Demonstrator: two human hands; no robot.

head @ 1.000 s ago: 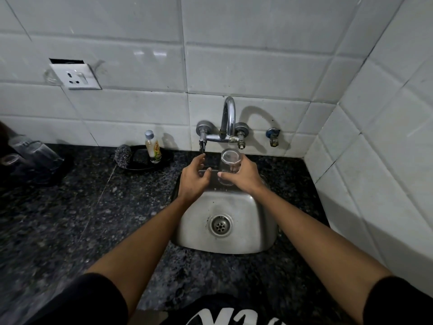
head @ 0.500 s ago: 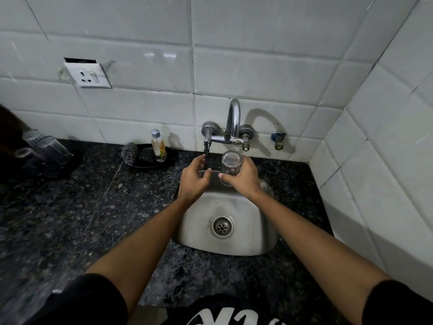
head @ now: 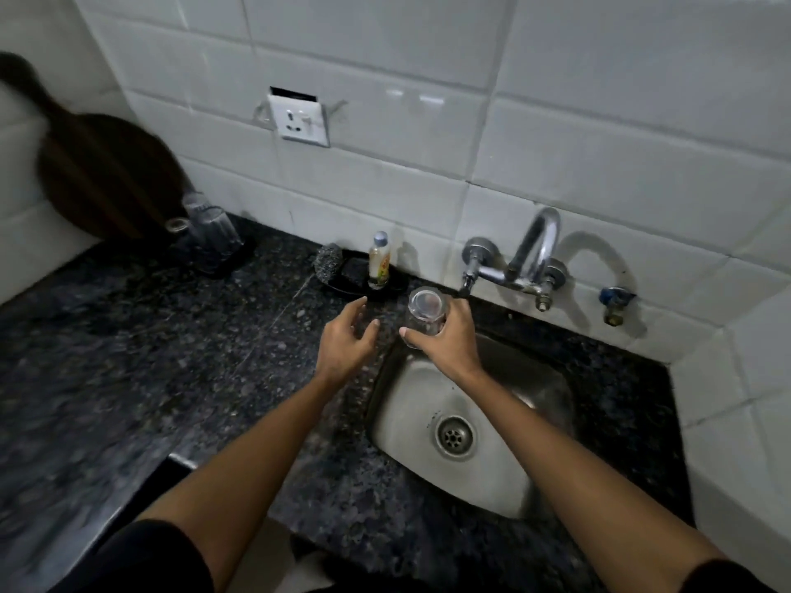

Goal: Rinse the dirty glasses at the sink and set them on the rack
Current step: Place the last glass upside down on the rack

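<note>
Step in hand, as judged: the rinse looks finished or nearly so, and the glass (head: 423,318) is on its way off the sink (head: 505,477) toward the rack (head: 222,261). No water stream can be made out at the tap (head: 520,267), though the frame is too dim to be sure.

Right hand (head: 445,340): fingers and thumb curled round the lower body of the glass, holding it above the sink's back-left corner, just below and left of the tap's handle. The glass tilts, its round end facing the camera; whether that is mouth or base cannot be told.

Left hand (head: 344,340): fingers spread and loosely bent, holding nothing, hovering over the counter (head: 128,357) just left of the sink, near the glass but apart from it.

Next move, as judged: carry the glass well left of the sink to the rack at the wall and set it beside the glass already there (head: 209,233). A wet, smooth wall calls for a firm grip and a gentle set-down against the neighbouring glass.

Materials and shapes:
- Glass: clear, smooth, cylindrical tumbler.
- Sink: brushed steel, rounded rectangular bowl, round perforated drain.
- Tap: chromed, arched spout, wall-mounted behind the sink.
- Counter: dark speckled polished stone.
- Rack: dark, low tray-like form; detail blurred.
- Left of the tap, at the wall: a small clear bottle (head: 379,263) and a wiry steel scrubber (head: 328,261) on a dark dish.
- Wall: glossy white tile.
</note>
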